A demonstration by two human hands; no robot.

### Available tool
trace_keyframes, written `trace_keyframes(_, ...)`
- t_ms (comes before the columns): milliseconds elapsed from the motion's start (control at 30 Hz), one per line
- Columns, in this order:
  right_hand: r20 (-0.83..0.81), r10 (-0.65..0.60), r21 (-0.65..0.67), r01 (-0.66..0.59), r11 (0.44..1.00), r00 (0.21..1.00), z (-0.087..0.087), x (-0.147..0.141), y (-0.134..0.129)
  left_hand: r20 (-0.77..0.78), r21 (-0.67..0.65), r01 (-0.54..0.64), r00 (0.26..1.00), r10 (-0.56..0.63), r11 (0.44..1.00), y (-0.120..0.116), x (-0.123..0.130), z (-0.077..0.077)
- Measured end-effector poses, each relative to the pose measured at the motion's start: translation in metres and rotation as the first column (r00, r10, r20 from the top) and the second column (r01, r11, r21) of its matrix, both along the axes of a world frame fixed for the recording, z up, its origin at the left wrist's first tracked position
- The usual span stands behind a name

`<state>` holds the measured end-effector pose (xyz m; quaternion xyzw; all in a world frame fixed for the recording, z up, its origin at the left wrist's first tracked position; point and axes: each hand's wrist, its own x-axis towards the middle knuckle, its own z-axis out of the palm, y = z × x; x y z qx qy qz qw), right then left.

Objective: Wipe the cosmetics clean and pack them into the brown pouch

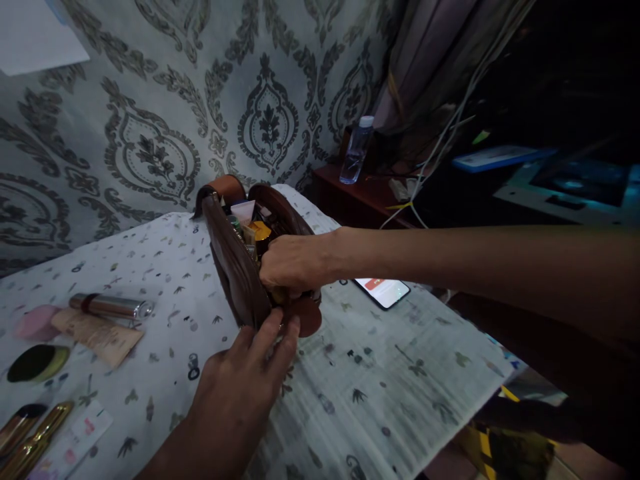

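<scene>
A brown zippered bag (230,260) stands unzipped on the patterned cloth, packed with small cosmetics. Inside its opening, a white tube (243,211) and a yellow-topped item (260,231) stick up. My right hand (295,263) reaches into the bag from the right, its fingers curled; the fingertips and whatever they hold are hidden. At the bag's near end, my left hand (245,380) grips the edge beside a round brown flap (304,318).
Left on the cloth lie a silver tube (113,307), beige squeeze tube (97,333), pink sponge (36,324), green-rimmed round compact (37,363) and gold tubes (43,440). A lit phone (385,291) lies under my right forearm. A water bottle (357,150) stands behind, near white cables (445,133).
</scene>
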<state>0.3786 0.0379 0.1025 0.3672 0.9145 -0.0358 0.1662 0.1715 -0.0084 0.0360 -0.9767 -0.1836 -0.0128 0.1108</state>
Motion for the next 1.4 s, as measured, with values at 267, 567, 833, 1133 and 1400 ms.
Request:
trace_keyframes(267, -0.019, -0.069, -0.028, 0.068, 0.997, 0.997, -0.001, -0.001, -0.001, -0.046, -0.014, -0.032, 0.998, 0.031, 0.999, -0.001, 0.002, 0.004)
trace_keyframes(567, 0.026, -0.020, -0.091, 0.022, 0.996, 0.999, 0.005, 0.001, -0.002, -0.081, 0.001, -0.055, 0.995, 0.055, 0.998, -0.002, 0.002, 0.007)
trace_keyframes(833, -0.235, -0.013, 0.128, 0.044, 0.991, 0.972, 0.014, 0.023, -0.024, -0.051, 0.084, 0.000, 0.999, 0.004, 0.996, 0.001, -0.001, 0.003)
trace_keyframes(1133, -0.428, -0.011, 0.263, 0.136, 0.955, 0.904, -0.007, 0.041, -0.043, -0.042, 0.086, 0.027, 0.999, -0.024, 0.996, 0.007, -0.006, -0.001)
trace_keyframes(1400, -0.255, -0.005, 0.189, 0.055, 0.980, 0.967, -0.015, 0.026, -0.039, -0.020, 0.122, 0.070, 0.997, -0.068, 0.990, 0.008, -0.007, -0.001)
